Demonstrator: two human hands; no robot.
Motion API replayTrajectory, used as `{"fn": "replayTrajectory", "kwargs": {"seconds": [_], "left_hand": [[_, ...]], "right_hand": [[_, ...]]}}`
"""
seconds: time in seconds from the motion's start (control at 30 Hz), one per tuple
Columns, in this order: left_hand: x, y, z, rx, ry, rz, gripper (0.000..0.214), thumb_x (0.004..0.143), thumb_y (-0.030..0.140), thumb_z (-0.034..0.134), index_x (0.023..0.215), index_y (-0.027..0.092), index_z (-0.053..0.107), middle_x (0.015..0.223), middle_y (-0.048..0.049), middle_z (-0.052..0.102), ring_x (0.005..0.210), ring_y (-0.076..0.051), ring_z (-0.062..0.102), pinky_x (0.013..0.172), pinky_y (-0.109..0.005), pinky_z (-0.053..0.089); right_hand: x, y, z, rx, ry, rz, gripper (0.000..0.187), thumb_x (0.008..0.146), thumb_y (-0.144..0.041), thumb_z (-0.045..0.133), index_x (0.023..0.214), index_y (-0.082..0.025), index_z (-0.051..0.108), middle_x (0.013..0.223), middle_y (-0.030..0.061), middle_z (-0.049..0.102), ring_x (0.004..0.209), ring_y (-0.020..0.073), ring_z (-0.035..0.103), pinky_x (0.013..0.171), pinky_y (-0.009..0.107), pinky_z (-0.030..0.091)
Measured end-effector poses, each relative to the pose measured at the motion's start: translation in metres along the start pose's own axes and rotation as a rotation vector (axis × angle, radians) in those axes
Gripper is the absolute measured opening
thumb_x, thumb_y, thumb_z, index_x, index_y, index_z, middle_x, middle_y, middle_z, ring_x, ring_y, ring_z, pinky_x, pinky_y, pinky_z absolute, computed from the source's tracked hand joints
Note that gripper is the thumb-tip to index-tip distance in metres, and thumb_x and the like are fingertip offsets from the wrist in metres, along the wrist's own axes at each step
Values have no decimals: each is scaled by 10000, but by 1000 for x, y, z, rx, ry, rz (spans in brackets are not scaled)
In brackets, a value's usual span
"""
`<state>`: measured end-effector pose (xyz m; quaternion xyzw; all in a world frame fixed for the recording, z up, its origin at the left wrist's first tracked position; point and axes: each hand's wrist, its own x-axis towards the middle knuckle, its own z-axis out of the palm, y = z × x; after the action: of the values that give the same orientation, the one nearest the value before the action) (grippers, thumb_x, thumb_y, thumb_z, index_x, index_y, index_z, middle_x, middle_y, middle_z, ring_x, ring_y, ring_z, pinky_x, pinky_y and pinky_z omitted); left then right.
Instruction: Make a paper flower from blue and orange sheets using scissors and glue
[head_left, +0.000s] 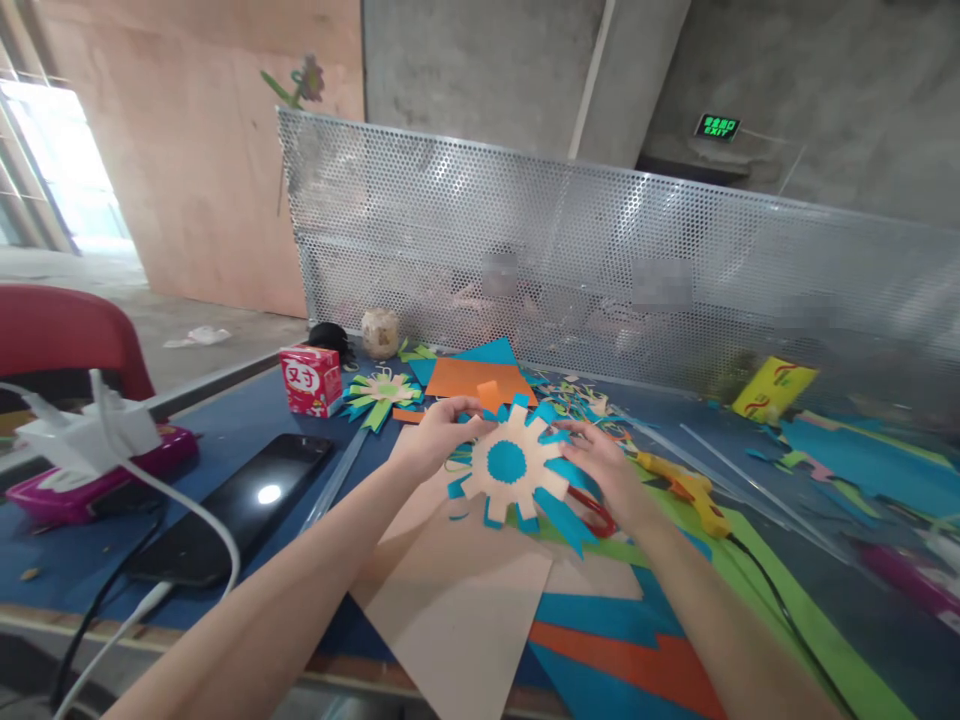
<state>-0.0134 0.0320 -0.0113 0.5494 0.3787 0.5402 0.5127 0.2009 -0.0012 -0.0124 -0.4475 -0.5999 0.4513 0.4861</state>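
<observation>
A paper flower (506,461) in pale peach and blue, with a round scalloped blue centre and strip-like petals, is held up over the table in both hands. My left hand (444,432) pinches its upper left edge between thumb and fingers. On the right side, my right hand (600,468) grips the petals, its fingers partly behind them. Below the flower lie pale peach sheets (457,590). Red scissor-like handles (602,518) show beneath my right hand, the rest being covered. Another layered paper flower (382,393) in green, blue and peach lies at the back left.
A yellow hot glue gun (690,490) with a black cord lies right of my right hand. To the left are a phone (240,510), a white charger (82,440) with cables and a red box (310,380). A perforated metal screen (480,240) borders the back, before it paper scraps (592,400).
</observation>
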Motion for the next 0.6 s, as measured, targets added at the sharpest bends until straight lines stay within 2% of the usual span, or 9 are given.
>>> {"fn": "replayTrajectory", "kwargs": {"seconds": [0.13,0.23,0.4,0.6], "left_hand": [[3,1,-4,-132,95,3,296,511,266,752,712,147,571,603,48,513,510,-66,497,495,-201,390],[5,-2,-7,-163,139,7,318,488,274,767,698,146,565,597,53,515,497,-64,499,482,-195,389],[7,-9,-6,-155,150,-8,344,467,269,782,716,146,579,611,41,548,521,-72,527,488,-184,401],[6,-11,-2,-155,107,10,312,467,242,777,688,139,582,607,39,544,512,-64,517,486,-182,386]], "right_hand": [[4,4,-5,-5,23,5,375,693,-439,601,990,-230,511,914,38,624,769,187,619,685,326,489],[4,4,-7,-105,58,-18,391,670,-429,614,989,-223,521,991,69,614,856,222,613,701,341,489],[6,3,-8,-272,90,-92,314,654,-435,589,874,-212,579,1032,78,610,994,255,561,795,373,463],[6,4,-7,-426,101,-138,249,687,-420,559,834,-223,599,969,53,626,975,237,562,878,377,405]]}}
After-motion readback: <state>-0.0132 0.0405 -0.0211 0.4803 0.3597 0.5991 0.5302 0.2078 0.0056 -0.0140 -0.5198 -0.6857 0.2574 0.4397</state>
